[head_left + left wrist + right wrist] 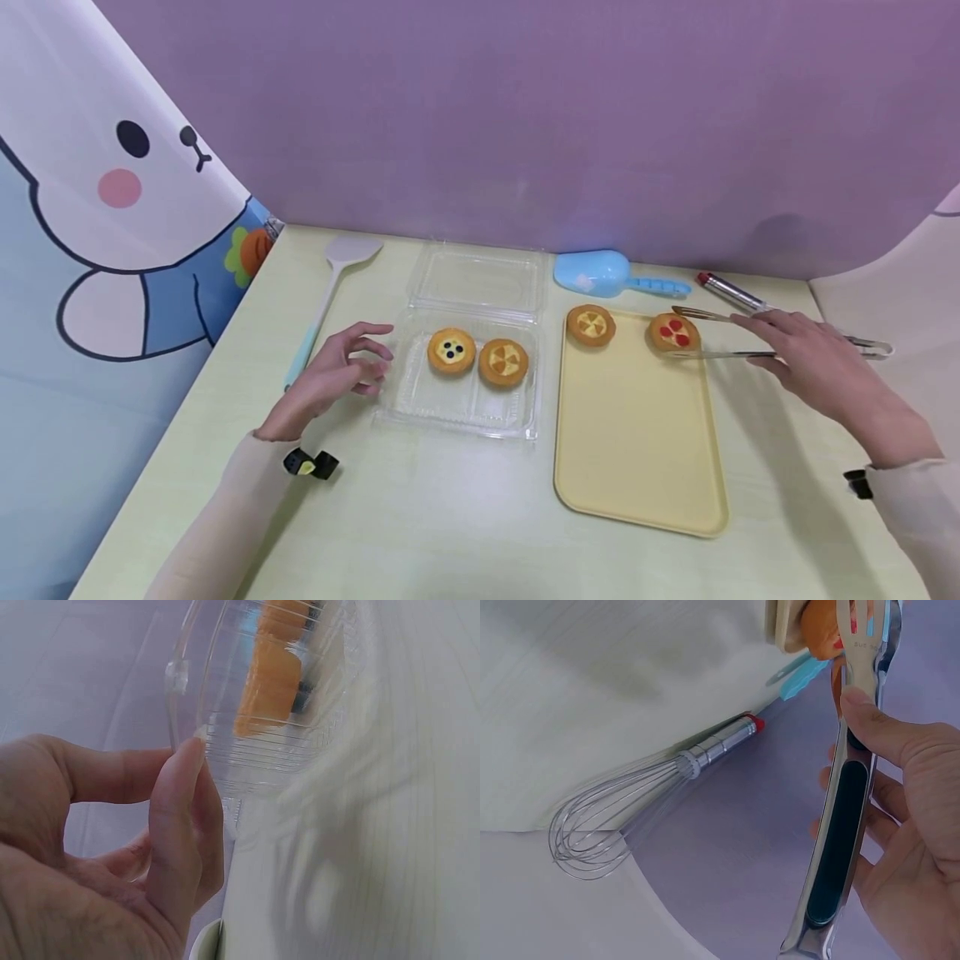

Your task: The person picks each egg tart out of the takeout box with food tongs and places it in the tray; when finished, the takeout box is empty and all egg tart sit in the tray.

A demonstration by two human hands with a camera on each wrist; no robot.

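My right hand [817, 362] grips a pair of metal tongs [840, 844] with dark inlaid handles. Their tips straddle a tart with red topping [673, 332] at the tray's upper right corner. A yellow-topped tart [591, 325] sits at the upper left corner of the beige tray [637, 450]. My left hand [341, 371] is beside the left edge of a clear plastic box [435, 408], fingers loosely bent, fingertips right at its rim in the left wrist view. Inside the box lie a tart with dark berries [452, 351] and another yellow-topped tart [503, 362]. The box's lid [480, 279] is folded back.
A blue scoop [600, 273] lies behind the tray. At the back right, a metal whisk [667, 772] with a red handle end lies past the tongs. A spatula [322, 304] with a pale blue handle lies left of the box. A purple backdrop [525, 125] rises behind the table.
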